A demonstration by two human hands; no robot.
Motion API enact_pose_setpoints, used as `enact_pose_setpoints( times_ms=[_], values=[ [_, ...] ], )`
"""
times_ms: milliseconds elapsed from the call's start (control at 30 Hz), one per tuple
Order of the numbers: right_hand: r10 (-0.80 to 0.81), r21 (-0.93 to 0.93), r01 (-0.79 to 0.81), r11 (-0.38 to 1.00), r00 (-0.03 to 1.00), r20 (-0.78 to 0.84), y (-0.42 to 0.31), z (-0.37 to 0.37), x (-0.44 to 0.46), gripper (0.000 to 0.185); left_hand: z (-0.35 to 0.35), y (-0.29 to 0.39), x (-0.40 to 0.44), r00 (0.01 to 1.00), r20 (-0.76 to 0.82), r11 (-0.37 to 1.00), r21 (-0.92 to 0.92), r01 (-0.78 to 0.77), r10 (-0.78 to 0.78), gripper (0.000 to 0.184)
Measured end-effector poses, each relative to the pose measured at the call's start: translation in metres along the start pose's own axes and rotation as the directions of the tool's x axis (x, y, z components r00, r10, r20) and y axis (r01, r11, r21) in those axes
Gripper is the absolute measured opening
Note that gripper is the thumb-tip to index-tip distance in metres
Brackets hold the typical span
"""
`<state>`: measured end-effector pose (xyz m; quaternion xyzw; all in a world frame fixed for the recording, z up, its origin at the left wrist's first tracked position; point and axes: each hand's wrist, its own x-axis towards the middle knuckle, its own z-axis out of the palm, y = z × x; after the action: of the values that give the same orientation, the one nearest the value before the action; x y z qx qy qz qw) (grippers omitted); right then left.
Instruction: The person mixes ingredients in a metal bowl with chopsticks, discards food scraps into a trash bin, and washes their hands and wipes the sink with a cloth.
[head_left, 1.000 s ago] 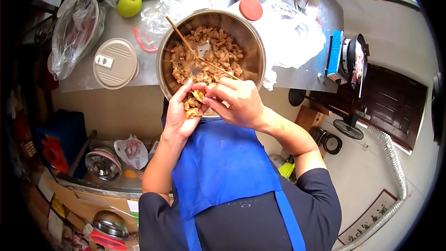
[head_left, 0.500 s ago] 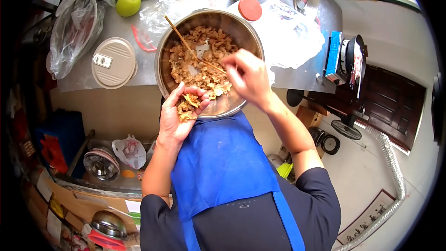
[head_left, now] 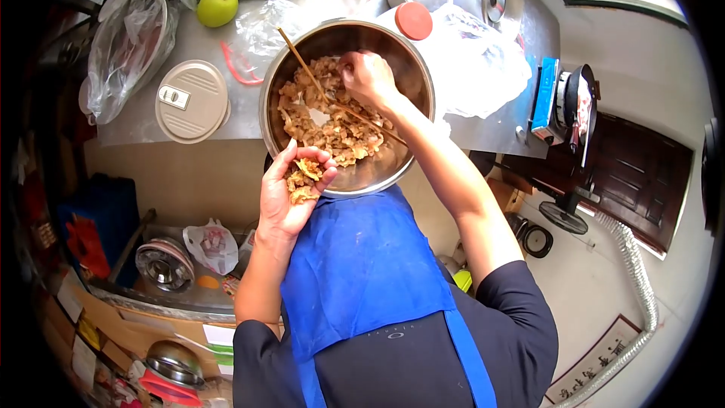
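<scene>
A large steel bowl [head_left: 270, 117] stands at the counter's near edge, holding chopped brown food pieces [head_left: 351, 136] that look like seasoned meat. Two chopsticks [head_left: 304, 66] lie across the pieces. My left hand [head_left: 283, 189] is cupped palm up at the bowl's near left rim, its fingers curled around a clump of brown and yellowish food pieces [head_left: 303, 181]. Over the far right part of the bowl, my right hand [head_left: 368, 78] reaches down with fingers curled together at the food; its fingertips are partly hidden, so what they pinch is unclear.
Left of the bowl sit a beige lidded container [head_left: 192, 102] and a green apple [head_left: 217, 7]. Plastic bags [head_left: 483, 60] lie to the right beside a red-lidded jar [head_left: 414, 21]. A portable stove [head_left: 545, 94] with a pan stands at the counter's right end.
My right hand has moved from the bowl's right side to farther inside it, up and left in view. My left hand still cups its food clump. The view has shifted slightly.
</scene>
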<state>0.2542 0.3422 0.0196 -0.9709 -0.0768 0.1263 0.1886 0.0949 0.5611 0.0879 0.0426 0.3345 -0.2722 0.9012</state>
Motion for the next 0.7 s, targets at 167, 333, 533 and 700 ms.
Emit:
enact_pose_setpoints(
  times_ms=[167,333,533,700],
  values=[
    [-0.079,0.027,0.082,0.996,0.993,-0.091,0.004,-0.025,-0.015,0.023,0.0,0.002,0.0,1.0,-0.01,1.0,-0.002,-0.018,0.018,0.033],
    [-0.072,-0.125,0.07,0.99,0.997,-0.015,0.014,-0.046,-0.046,0.016,-0.006,0.003,0.003,0.999,0.047,1.0,-0.029,0.01,-0.008,0.035],
    [-0.182,-0.092,0.198,0.976,0.971,0.156,0.001,-0.046,-0.095,0.03,-0.002,0.003,0.003,1.0,0.024,1.0,-0.023,0.011,-0.011,0.034],
    [-0.134,0.014,0.137,0.991,0.938,0.319,-0.006,-0.041,-0.107,0.025,-0.001,0.002,0.002,1.0,0.021,0.999,-0.031,0.021,-0.02,0.034]
  ],
)
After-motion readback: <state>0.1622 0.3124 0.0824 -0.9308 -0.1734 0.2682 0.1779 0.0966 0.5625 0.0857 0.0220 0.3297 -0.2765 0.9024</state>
